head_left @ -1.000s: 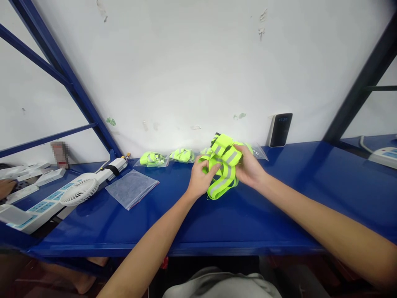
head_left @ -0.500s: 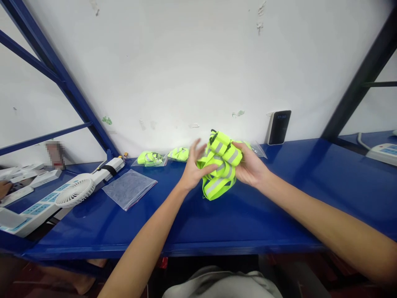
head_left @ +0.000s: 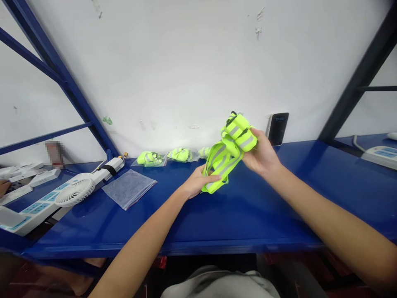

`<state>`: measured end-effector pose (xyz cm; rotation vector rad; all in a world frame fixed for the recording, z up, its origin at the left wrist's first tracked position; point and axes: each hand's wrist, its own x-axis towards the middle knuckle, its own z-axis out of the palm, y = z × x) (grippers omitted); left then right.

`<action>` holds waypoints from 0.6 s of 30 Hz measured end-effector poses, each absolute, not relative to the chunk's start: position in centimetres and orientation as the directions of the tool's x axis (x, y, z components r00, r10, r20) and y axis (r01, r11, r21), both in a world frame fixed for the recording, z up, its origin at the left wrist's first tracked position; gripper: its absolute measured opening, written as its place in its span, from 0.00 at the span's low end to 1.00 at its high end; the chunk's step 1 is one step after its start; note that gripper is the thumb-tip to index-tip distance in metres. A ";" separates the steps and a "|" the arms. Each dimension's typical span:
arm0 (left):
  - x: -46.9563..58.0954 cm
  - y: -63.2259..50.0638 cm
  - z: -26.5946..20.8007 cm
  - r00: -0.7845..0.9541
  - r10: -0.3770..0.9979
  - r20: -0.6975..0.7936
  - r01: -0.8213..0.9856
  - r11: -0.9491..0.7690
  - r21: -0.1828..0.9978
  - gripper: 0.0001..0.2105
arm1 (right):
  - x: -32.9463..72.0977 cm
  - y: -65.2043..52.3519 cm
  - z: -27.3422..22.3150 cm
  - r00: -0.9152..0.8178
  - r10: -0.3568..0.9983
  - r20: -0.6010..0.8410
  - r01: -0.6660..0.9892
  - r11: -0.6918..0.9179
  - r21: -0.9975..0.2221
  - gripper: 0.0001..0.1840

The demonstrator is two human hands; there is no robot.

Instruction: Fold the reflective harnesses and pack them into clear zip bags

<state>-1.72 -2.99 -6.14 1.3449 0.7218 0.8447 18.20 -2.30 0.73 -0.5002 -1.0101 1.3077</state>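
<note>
Above the blue table, both hands hold a neon-yellow reflective strap harness (head_left: 231, 151) with silver-grey stripes and black buckle parts. My right hand (head_left: 262, 153) grips its bundled upper part from the right side. Lower down, my left hand (head_left: 200, 181) pinches the hanging loops of strap, thumb on top. Behind, along the wall, lie bagged neon-yellow bundles: one at the left (head_left: 150, 158), one in the middle (head_left: 180, 155), and another (head_left: 204, 152) partly hidden by the straps.
A flat clear zip bag (head_left: 129, 188) lies left on the blue table (head_left: 248, 219). Beside it are a white handheld fan (head_left: 76, 191) and a long power strip (head_left: 37, 211). A clock-like device (head_left: 278, 129) leans on the wall. Another power strip (head_left: 383, 156) sits far right.
My right hand has lifted the bundle up and to the right. My left hand, fingers spread before, has moved lower and closed on the loops, which are drawn out longer.
</note>
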 end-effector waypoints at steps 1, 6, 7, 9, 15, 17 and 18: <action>-1.9 -2.8 -6.1 0.485 0.873 0.059 -0.120 0.000 0.993 0.28 | 18.5 -1.9 0.6 -0.041 0.943 0.331 -0.551 0.255 -0.795 0.16; -3.4 -2.0 -5.8 0.456 0.888 0.056 -0.083 -0.020 0.996 0.25 | 19.7 -0.2 0.0 0.133 0.927 0.352 -0.592 0.359 -0.721 0.11; -3.6 -1.9 -5.7 0.456 0.889 0.038 -0.063 -0.010 0.998 0.23 | 19.9 0.1 -0.1 0.164 0.925 0.342 -0.597 0.370 -0.712 0.10; -4.0 -1.8 -5.5 0.446 0.894 0.035 -0.070 -0.004 0.998 0.21 | 20.2 0.7 -0.4 0.201 0.929 0.310 -0.602 0.366 -0.709 0.08; -3.7 -2.0 -5.2 0.435 0.897 0.076 -0.276 0.053 0.960 0.24 | 20.6 1.6 -1.3 0.275 0.931 0.239 -0.575 0.358 -0.736 0.05; -3.6 -1.9 -5.1 0.383 0.921 0.067 -0.277 0.045 0.960 0.24 | 20.7 1.9 -1.5 0.304 0.925 0.228 -0.547 0.365 -0.753 0.05; -3.6 -1.8 -5.1 0.351 0.934 0.062 -0.268 0.036 0.963 0.23 | 20.7 2.0 -1.5 0.318 0.921 0.224 -0.531 0.368 -0.763 0.05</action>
